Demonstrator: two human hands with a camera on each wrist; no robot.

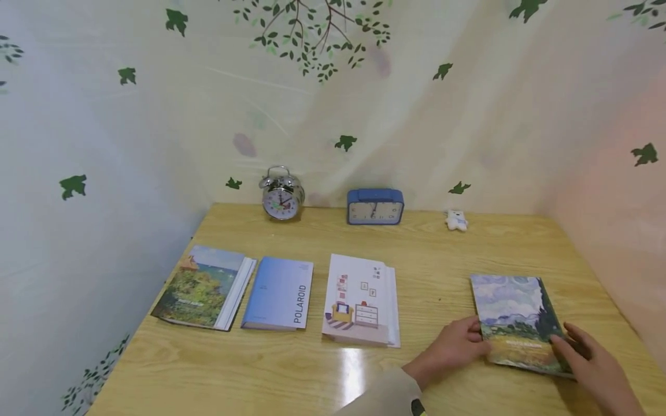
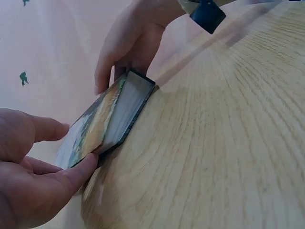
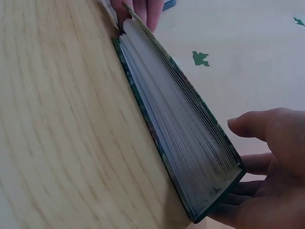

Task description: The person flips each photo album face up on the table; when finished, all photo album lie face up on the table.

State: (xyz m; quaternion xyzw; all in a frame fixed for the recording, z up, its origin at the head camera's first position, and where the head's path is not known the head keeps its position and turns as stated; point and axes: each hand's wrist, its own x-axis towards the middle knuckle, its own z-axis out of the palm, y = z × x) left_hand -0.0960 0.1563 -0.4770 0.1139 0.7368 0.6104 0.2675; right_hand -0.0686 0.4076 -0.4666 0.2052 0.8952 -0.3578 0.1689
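Observation:
A photo album (image 1: 515, 323) with a painted landscape cover, pale sky over a golden field, lies at the table's right side. At its left edge my left hand (image 1: 458, 346) holds the cover, fingertips by the near corner (image 2: 71, 183). My right hand (image 1: 598, 364) is around the spine side, its thumb over the cover. In the right wrist view, the fingers of the right hand (image 3: 267, 176) sit against the spine, and the thumb stands off the cover. The album's page block (image 3: 176, 124) shows between its covers, with the left fingers behind the far end.
Left of the hands lie a white album (image 1: 359, 300) with a room drawing, a blue POLAROID album (image 1: 278, 294) and another landscape album (image 1: 205, 289). Along the back stand a silver alarm clock (image 1: 282, 199), a blue clock (image 1: 376, 207) and a small white bear figure (image 1: 456, 220).

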